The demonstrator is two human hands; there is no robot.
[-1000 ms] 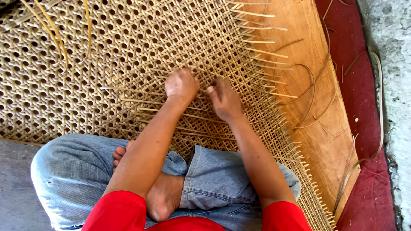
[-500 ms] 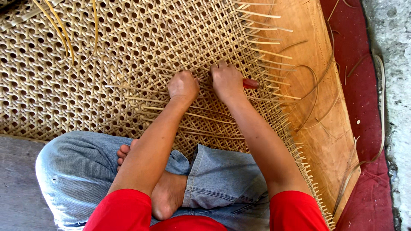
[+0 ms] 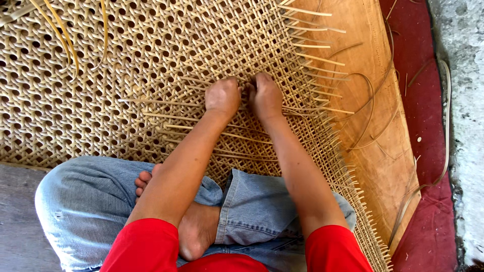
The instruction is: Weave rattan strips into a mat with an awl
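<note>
A large woven cane mat [image 3: 126, 75] with an open hexagon pattern lies in front of me. I sit cross-legged on its near edge. My left hand [image 3: 222, 96] and my right hand [image 3: 266, 96] rest side by side, knuckles up, on the unfinished right part of the weave. Both have their fingers curled down into the loose cane strands [image 3: 166, 117]. The fingertips are hidden, so exactly what each pinches is not visible. Free strand ends [image 3: 312, 60] stick out to the right of the hands.
My jeans-clad knees [image 3: 85, 201] and a bare foot [image 3: 196, 226] sit below the hands. A wooden board [image 3: 373, 100] lies under the mat's right edge, with a red mat [image 3: 418, 100] and a concrete floor [image 3: 464, 75] beyond. Yellow strands [image 3: 65, 40] hang at the top left.
Both hands have shifted up the mat and drawn close together. A small red object seen by the right hand half a second ago is no longer visible.
</note>
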